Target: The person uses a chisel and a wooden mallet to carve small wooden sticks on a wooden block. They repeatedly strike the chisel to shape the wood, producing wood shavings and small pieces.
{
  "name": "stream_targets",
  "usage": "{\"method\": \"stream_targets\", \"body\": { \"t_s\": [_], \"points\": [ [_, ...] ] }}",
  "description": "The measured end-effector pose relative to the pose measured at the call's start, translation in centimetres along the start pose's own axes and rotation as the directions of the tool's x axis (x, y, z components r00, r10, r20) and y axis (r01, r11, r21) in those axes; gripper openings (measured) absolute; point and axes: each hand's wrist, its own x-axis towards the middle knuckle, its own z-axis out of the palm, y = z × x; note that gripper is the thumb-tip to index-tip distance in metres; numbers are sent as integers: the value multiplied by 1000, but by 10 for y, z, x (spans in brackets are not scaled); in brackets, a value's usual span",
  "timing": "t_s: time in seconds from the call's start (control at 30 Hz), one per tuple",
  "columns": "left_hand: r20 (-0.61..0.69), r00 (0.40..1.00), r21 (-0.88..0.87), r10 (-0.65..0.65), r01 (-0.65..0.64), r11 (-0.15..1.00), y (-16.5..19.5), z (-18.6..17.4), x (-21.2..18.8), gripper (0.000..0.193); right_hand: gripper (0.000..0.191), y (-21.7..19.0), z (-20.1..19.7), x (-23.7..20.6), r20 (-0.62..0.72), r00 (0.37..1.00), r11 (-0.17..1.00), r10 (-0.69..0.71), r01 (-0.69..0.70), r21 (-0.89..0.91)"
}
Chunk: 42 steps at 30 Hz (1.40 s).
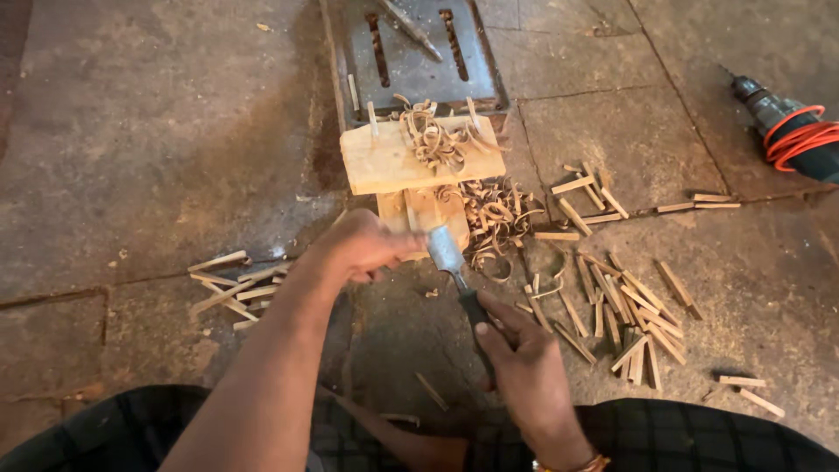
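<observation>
My right hand [523, 363] grips the dark handle of a chisel [447, 253], whose steel blade points up toward a small wooden block [384, 157]. My left hand [367, 245] rests on the near end of a narrow wooden piece [428, 210] beside the blade, its fingers closed over the wood. Curled wood shavings [437, 140] lie on the block and spill to its right [494, 214].
Several short wooden sticks lie scattered right [629, 306] and in a smaller heap left [232, 284]. A metal plate with slots [411, 52] sits behind the block. A power drill with orange cable [791, 131] lies at the far right on the stone floor.
</observation>
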Motion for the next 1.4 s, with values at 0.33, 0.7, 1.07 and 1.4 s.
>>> {"method": "stream_targets", "body": {
  "t_s": [0.33,0.7,1.07,1.4],
  "points": [
    [94,992,207,79,-97,973,-5,13,4,43,45,6,0,-2,95,995,999,-7,12,-44],
    [50,982,302,183,-190,934,-9,15,9,39,43,-1,3,-2,95,995,998,7,-1,-57],
    [34,988,268,152,-156,951,-7,16,8,38,43,6,6,0,100,995,1000,-19,21,-20],
    [15,997,136,72,-73,988,-6,20,5,36,42,26,19,5,20,989,987,-145,144,74]
  ]
}}
